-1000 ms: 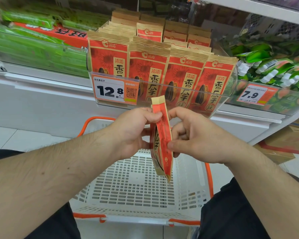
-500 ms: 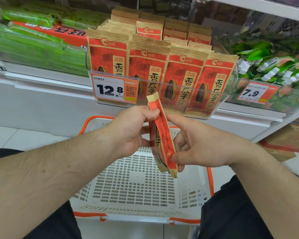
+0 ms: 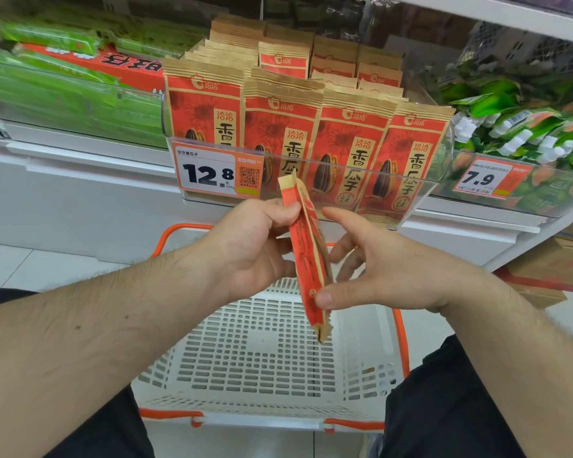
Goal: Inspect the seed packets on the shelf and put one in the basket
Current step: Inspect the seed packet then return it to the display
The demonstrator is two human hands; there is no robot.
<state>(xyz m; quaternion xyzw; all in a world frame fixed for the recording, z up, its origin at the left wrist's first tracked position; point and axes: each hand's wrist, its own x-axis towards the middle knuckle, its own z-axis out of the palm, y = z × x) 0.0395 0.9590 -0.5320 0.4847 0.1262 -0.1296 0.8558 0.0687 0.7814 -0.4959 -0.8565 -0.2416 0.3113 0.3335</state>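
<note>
While my left hand pinches its upper end and my right hand pinches its lower part between thumb and fingers, the seed packet hangs edge-on above the white basket. I see a red face, tan kraft edges and crimped ends, top tilted left. Matching packets stand upright on the far shelf.
</note>
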